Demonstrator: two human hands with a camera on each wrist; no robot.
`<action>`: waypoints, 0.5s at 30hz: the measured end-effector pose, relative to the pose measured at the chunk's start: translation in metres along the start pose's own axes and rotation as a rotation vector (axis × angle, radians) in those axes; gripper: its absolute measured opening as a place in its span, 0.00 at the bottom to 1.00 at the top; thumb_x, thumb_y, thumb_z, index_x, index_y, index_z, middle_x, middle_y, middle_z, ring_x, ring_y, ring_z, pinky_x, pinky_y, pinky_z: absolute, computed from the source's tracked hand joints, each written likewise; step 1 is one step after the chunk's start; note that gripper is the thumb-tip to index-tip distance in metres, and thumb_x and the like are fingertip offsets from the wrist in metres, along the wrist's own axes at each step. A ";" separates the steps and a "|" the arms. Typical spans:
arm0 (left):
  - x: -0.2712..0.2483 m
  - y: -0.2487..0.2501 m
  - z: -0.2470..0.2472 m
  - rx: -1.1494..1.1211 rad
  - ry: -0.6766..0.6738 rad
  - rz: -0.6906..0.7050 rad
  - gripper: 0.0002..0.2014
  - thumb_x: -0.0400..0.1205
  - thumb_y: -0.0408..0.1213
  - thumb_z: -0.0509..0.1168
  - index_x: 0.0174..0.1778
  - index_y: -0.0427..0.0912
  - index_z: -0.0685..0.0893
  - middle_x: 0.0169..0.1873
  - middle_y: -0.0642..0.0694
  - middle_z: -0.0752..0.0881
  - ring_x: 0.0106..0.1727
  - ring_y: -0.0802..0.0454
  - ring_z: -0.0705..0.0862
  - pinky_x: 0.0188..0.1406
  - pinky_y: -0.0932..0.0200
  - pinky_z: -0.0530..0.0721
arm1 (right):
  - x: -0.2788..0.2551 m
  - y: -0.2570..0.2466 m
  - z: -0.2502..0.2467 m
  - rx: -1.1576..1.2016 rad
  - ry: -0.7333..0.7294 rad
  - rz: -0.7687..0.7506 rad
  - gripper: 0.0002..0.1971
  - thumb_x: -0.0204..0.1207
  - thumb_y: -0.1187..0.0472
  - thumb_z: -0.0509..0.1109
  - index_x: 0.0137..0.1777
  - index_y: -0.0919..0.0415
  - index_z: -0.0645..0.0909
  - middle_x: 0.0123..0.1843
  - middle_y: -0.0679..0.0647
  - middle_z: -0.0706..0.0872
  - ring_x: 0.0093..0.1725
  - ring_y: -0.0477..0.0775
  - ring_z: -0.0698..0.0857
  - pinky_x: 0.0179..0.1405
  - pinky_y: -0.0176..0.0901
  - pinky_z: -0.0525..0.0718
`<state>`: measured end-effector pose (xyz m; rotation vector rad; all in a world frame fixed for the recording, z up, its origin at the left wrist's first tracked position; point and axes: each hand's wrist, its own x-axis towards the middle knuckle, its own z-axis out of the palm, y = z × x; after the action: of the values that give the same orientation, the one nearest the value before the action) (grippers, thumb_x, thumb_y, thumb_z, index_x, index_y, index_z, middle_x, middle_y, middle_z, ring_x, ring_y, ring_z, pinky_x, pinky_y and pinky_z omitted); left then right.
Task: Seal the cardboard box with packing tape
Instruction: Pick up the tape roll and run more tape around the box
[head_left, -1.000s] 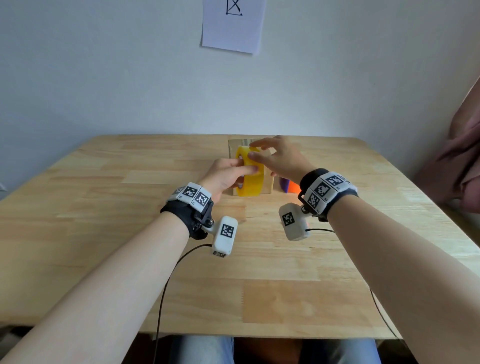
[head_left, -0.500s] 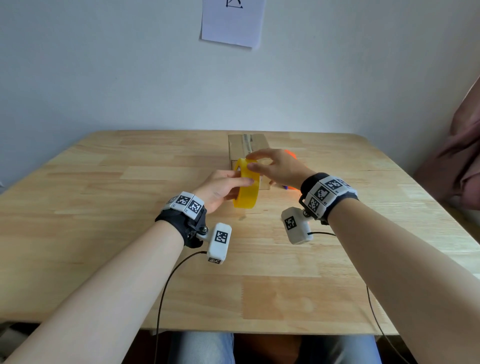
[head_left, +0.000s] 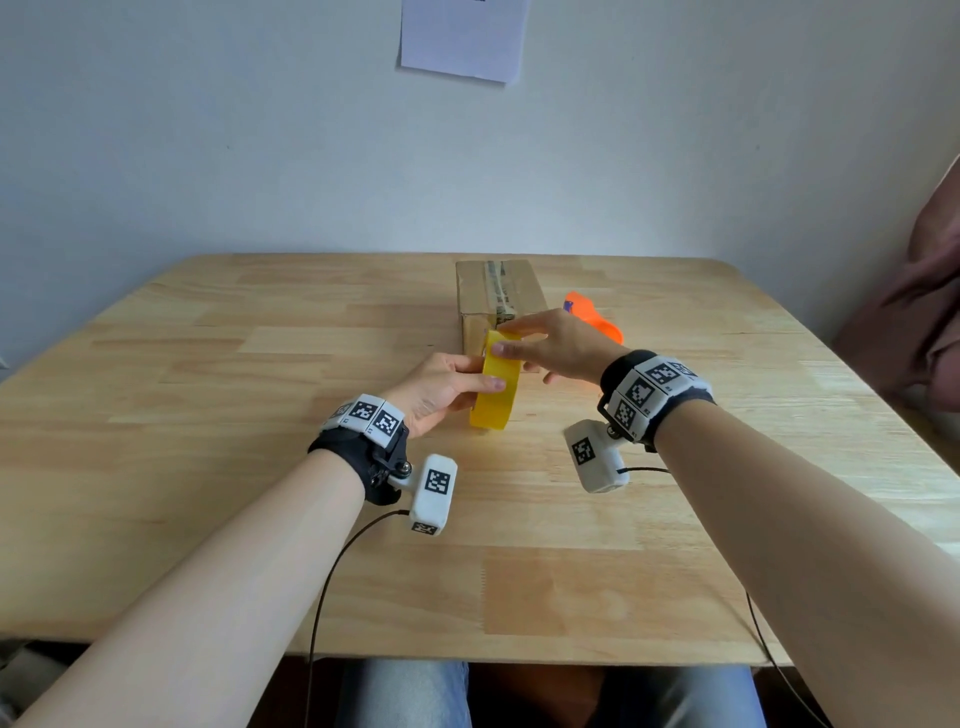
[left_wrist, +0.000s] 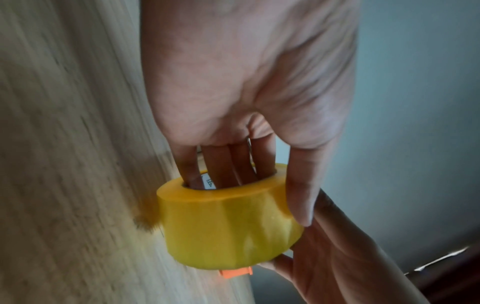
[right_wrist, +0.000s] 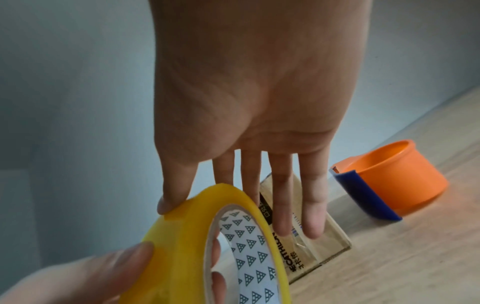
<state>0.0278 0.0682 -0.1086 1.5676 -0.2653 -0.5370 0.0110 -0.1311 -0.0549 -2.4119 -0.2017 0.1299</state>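
A yellow packing tape roll stands on edge just in front of the cardboard box. My left hand holds the roll, with its fingers through the core and its thumb on the outer face. My right hand reaches over the roll's top. Its thumb rests on the outer tape surface and its fingers are straight, spread toward the box. The box is closed, with an old printed tape strip along its top seam.
An orange tape dispenser with a blue blade guard lies right of the box. The wooden table ends at a wall behind the box. Reddish cloth sits at the right edge.
Both hands have brought the roll down from the box's near top edge toward me, so it now sits low in front of the box. The dispenser has come into view.
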 end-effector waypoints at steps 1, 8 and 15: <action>0.000 -0.001 0.000 -0.003 0.005 -0.007 0.12 0.79 0.27 0.75 0.58 0.38 0.91 0.52 0.41 0.94 0.56 0.45 0.90 0.54 0.58 0.85 | -0.001 0.000 0.000 -0.011 0.000 -0.010 0.32 0.80 0.39 0.75 0.81 0.51 0.79 0.73 0.54 0.87 0.53 0.53 0.93 0.47 0.56 0.96; -0.005 0.003 0.003 -0.033 0.005 -0.032 0.26 0.74 0.28 0.77 0.69 0.27 0.85 0.67 0.24 0.86 0.72 0.24 0.83 0.75 0.34 0.78 | -0.001 0.003 0.002 -0.003 0.025 -0.054 0.32 0.73 0.42 0.82 0.76 0.51 0.85 0.76 0.49 0.86 0.47 0.56 0.95 0.43 0.48 0.94; -0.006 0.013 0.009 -0.120 0.041 -0.054 0.10 0.86 0.35 0.70 0.58 0.34 0.89 0.51 0.37 0.94 0.44 0.43 0.95 0.53 0.47 0.91 | 0.002 -0.010 -0.004 0.138 0.088 -0.080 0.08 0.83 0.61 0.77 0.59 0.60 0.93 0.49 0.50 0.94 0.39 0.43 0.95 0.33 0.29 0.88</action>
<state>0.0204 0.0624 -0.0946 1.4704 -0.1565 -0.5527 0.0122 -0.1258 -0.0457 -2.2630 -0.2402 0.0005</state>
